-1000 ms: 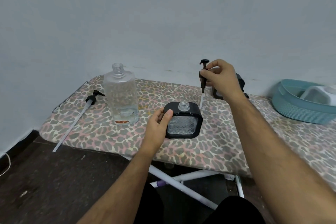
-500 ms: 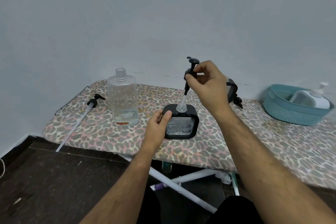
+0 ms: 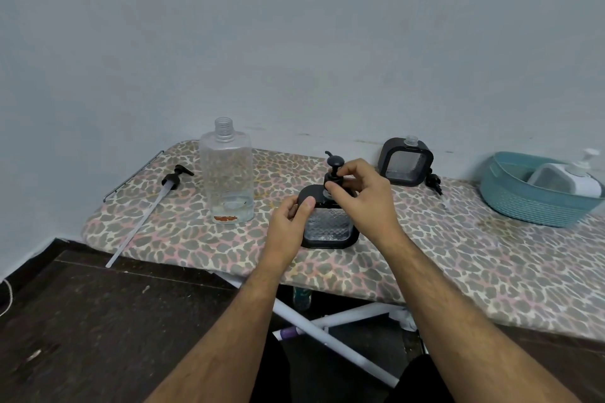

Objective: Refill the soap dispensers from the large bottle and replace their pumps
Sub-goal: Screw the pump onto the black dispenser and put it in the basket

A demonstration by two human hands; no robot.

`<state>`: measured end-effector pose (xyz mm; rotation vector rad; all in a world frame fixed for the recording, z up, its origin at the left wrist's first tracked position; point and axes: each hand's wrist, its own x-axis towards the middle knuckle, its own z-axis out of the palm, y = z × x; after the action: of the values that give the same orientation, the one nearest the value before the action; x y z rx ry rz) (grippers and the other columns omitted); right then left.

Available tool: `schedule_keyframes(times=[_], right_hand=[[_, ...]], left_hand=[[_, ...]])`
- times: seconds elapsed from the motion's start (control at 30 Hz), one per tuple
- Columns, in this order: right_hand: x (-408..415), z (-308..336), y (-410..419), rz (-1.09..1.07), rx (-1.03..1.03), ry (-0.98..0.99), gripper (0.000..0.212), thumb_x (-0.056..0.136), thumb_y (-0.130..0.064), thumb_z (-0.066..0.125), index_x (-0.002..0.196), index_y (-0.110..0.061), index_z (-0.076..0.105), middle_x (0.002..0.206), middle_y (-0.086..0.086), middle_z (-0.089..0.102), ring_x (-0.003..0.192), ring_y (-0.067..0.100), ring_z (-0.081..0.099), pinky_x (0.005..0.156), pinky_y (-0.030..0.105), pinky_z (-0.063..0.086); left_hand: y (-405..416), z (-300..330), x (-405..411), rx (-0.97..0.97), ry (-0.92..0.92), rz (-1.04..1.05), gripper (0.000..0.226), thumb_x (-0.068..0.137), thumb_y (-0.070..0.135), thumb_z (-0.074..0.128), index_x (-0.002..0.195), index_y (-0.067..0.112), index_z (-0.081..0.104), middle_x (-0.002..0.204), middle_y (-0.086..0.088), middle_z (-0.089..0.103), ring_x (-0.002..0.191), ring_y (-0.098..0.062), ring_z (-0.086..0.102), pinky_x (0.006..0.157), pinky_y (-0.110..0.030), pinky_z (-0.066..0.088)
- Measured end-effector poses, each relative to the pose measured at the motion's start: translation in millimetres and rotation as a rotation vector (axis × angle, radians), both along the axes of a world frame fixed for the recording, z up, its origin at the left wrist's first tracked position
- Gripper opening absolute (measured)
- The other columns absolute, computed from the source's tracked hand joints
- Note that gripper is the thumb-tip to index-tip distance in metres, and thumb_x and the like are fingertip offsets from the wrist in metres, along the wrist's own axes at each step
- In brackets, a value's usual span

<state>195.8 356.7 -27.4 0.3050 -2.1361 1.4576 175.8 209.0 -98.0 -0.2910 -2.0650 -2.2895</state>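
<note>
Both forearms reach forward from the bottom of the view, converging over the near edge of the leopard-print padded board (image 3: 458,249). The left hand (image 3: 288,222) grips the left side of the square black-framed clear soap dispenser (image 3: 329,226), thumb laid across its upper front corner, remaining fingers wrapped behind and out of sight. The dispenser stands upright on the board near the front edge. The right hand (image 3: 363,196) arches over the dispenser's top, wrist raised, thumb and fingers pinching the collar of the black pump head (image 3: 334,170), which sits upright in the dispenser neck with its nozzle pointing left-rear. Whether the collar is fully threaded down cannot be told. The large clear plastic bottle (image 3: 227,177), uncapped, stands upright left of the dispenser with only a shallow layer of liquid at its base. Further left lies a black long-tubed pump (image 3: 154,203), its tube running off the board's front edge. A second black-framed dispenser (image 3: 406,162), neck open, stands at the rear by the wall, a small black pump (image 3: 433,181) lying just beside it on the right. At far right a teal woven basket (image 3: 523,206) holds a white pump bottle (image 3: 569,178).
</note>
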Motion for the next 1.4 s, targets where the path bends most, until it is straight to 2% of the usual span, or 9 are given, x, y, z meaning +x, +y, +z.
schedule_keyframes(times=[0.13, 0.37, 0.67, 0.77, 0.87, 0.93, 1.03, 1.13, 1.4], right_hand=[[1.8, -2.9, -1.5, -0.022, 0.003, 0.028, 0.026, 0.083, -0.019, 0.076, 0.087, -0.038, 0.058, 0.092, -0.027, 0.066, 0.086, -0.002, 0.067, 0.071, 0.01, 0.049], [0.7, -12.9, 1.2, -0.026, 0.002, 0.007, 0.023, 0.082, -0.024, 0.077, 0.089, -0.037, 0.059, 0.096, -0.024, 0.066, 0.095, 0.003, 0.068, 0.082, 0.021, 0.055], [2.5, -14.8, 1.0, -0.066, -0.018, -0.022, 0.025, 0.08, -0.026, 0.08, 0.089, -0.036, 0.06, 0.097, -0.026, 0.066, 0.096, -0.006, 0.063, 0.081, 0.007, 0.046], [3.2, -11.5, -0.7, -0.097, -0.037, -0.056, 0.031, 0.075, -0.029, 0.084, 0.088, -0.036, 0.057, 0.095, -0.023, 0.066, 0.098, -0.005, 0.062, 0.081, 0.011, 0.045], [3.8, -4.4, 2.7, -0.061, -0.013, -0.153, 0.047, 0.07, -0.036, 0.085, 0.099, -0.037, 0.049, 0.099, -0.016, 0.066, 0.099, -0.004, 0.06, 0.081, 0.016, 0.042], [4.2, 2.6, 10.0, 0.058, -0.032, -0.273, 0.059, 0.07, -0.039, 0.08, 0.116, -0.041, 0.042, 0.114, -0.011, 0.064, 0.112, 0.001, 0.057, 0.094, 0.025, 0.042], [2.4, 15.1, 22.2, 0.229, -0.094, -0.344, 0.077, 0.079, -0.021, 0.067, 0.14, -0.04, 0.025, 0.126, -0.004, 0.066, 0.127, 0.01, 0.054, 0.11, 0.041, 0.039], [-1.7, 24.7, 27.4, 0.331, -0.082, -0.386, 0.087, 0.085, -0.008, 0.059, 0.153, -0.032, 0.011, 0.122, -0.003, 0.071, 0.118, 0.018, 0.063, 0.107, 0.043, 0.043], [-6.2, 12.0, 22.5, 0.221, 0.025, -0.353, 0.075, 0.087, -0.016, 0.073, 0.148, -0.034, 0.032, 0.114, 0.004, 0.071, 0.116, 0.015, 0.062, 0.108, 0.044, 0.043]], left_hand=[[0.2, 0.1, -0.1, -0.003, -0.005, 0.005, 0.05, 0.083, 0.057, 0.06, 0.115, 0.019, 0.066, 0.103, 0.002, 0.074, 0.099, -0.016, 0.07, 0.092, -0.042, 0.055], [0.0, 0.5, -0.4, -0.004, 0.008, 0.0, 0.043, 0.081, 0.058, 0.06, 0.11, 0.026, 0.067, 0.101, 0.008, 0.074, 0.097, -0.012, 0.07, 0.084, -0.029, 0.054], [0.0, 0.6, 0.5, 0.019, -0.003, -0.006, 0.05, 0.077, 0.062, 0.062, 0.11, 0.025, 0.067, 0.101, 0.004, 0.075, 0.097, -0.016, 0.071, 0.085, -0.034, 0.057], [-0.4, 0.8, 0.9, 0.013, -0.004, -0.01, 0.047, 0.078, 0.062, 0.062, 0.11, 0.027, 0.066, 0.1, 0.006, 0.075, 0.095, -0.014, 0.071, 0.082, -0.032, 0.057], [-0.7, 1.6, 2.1, 0.007, -0.005, -0.009, 0.041, 0.081, 0.058, 0.061, 0.109, 0.028, 0.066, 0.1, 0.007, 0.075, 0.094, -0.013, 0.071, 0.079, -0.027, 0.057], [-0.8, 2.5, 3.2, 0.005, -0.007, -0.004, 0.035, 0.085, 0.054, 0.061, 0.108, 0.029, 0.066, 0.098, 0.008, 0.075, 0.093, -0.012, 0.072, 0.074, -0.023, 0.056], [-0.8, 2.9, 3.4, 0.004, -0.006, -0.001, 0.036, 0.085, 0.054, 0.061, 0.108, 0.027, 0.066, 0.099, 0.008, 0.075, 0.093, -0.012, 0.071, 0.073, -0.022, 0.056], [-0.4, 2.9, 2.9, 0.006, -0.005, 0.001, 0.035, 0.083, 0.055, 0.061, 0.106, 0.029, 0.066, 0.099, 0.008, 0.075, 0.095, -0.013, 0.071, 0.076, -0.024, 0.057], [-0.4, 3.0, 3.0, 0.01, 0.007, 0.003, 0.037, 0.084, 0.054, 0.061, 0.108, 0.026, 0.066, 0.098, 0.007, 0.075, 0.092, -0.013, 0.071, 0.073, -0.021, 0.055]])
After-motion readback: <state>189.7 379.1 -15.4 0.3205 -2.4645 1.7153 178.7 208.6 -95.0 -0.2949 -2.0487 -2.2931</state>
